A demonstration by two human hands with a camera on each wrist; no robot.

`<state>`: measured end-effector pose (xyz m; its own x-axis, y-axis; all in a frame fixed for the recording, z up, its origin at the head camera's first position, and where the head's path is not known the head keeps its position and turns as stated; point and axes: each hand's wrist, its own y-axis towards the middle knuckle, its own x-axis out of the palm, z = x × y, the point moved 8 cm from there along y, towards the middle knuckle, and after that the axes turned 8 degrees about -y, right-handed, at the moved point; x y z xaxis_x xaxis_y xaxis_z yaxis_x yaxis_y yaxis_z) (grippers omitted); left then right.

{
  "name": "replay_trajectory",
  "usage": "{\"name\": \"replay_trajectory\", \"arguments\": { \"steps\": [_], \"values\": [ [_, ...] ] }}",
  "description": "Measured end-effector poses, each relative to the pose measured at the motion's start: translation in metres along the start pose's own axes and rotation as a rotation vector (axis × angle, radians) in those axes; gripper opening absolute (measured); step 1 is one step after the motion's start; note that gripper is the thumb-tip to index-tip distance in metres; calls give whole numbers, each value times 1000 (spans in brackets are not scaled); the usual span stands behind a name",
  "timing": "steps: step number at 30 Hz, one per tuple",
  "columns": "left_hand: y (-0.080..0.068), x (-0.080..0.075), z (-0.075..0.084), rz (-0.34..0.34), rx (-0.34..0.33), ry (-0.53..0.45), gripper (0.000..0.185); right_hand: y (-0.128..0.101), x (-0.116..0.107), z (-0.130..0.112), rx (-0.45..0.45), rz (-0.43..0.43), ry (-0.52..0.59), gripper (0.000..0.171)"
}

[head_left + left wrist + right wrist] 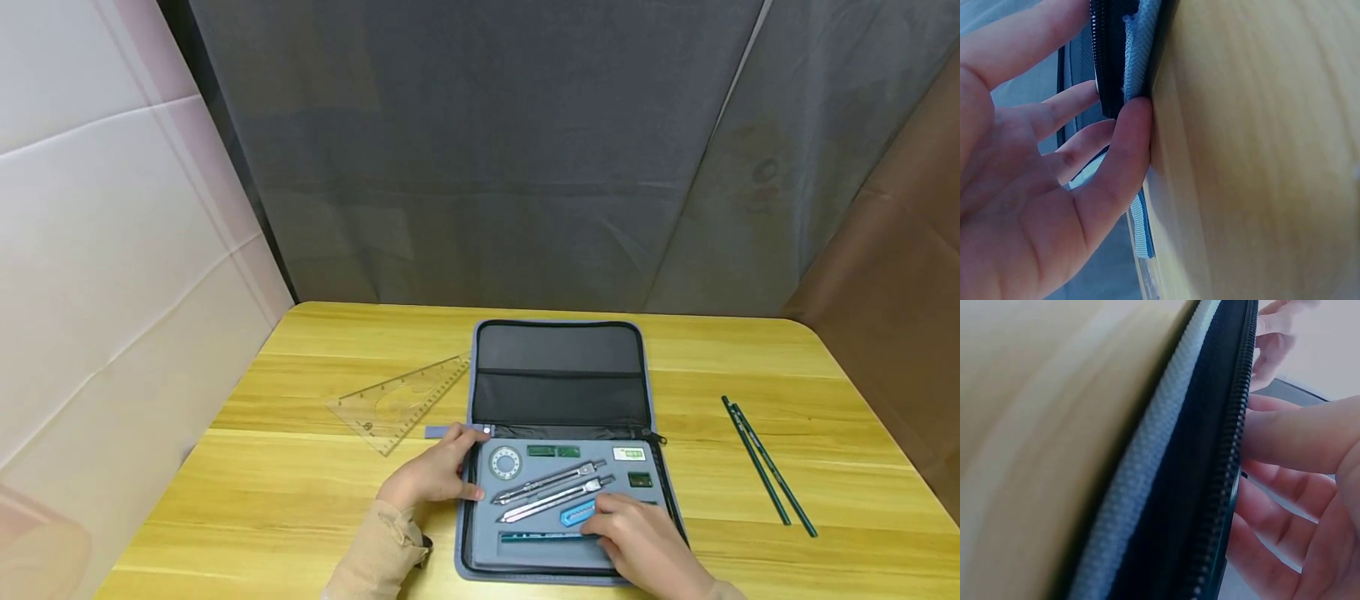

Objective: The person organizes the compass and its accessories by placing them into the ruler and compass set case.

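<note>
Both hands were on the open zip case [558,358], which lay mid-table on the wooden table [300,500], lid flat toward the far edge. Left hand [433,473] rested on the case's left edge near the hinge, fingers fairly straight and spread along the zipper rim; left wrist view confirmed fingertips [1135,119] against the zipper and fabric edge, nothing gripped. Right hand [637,542] sat over the lower right of the foam tray, fingers loosely extended with tips touching the blue utility knife [576,514]; can't tell if it pinched it, looked like contact only. Right wrist view showed only the zipper edge and relaxed fingers [1291,434].

In tray: two metal compasses [551,490] diagonal at centre, round protractor [506,462] top left, dark lead box [552,451] along the top.

Off-case: clear triangle ruler [401,400] left of the lid, two dark green pencils [768,465] well apart on the right.
</note>
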<state>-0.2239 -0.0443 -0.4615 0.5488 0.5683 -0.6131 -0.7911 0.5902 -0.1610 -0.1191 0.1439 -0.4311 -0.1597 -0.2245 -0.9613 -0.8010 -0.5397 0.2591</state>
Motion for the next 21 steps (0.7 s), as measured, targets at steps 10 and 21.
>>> {"name": "replay_trajectory", "arguments": {
  "steps": [10, 21],
  "values": [
    [1, 0, 0, 0, 13, 6, 67, 4, 3, 0, 24, -28, 19, 20],
    [0, 0, 0, 0, 11, 12, 67, 6, 7, -3, 15, -37, 41, 35]
  ]
}}
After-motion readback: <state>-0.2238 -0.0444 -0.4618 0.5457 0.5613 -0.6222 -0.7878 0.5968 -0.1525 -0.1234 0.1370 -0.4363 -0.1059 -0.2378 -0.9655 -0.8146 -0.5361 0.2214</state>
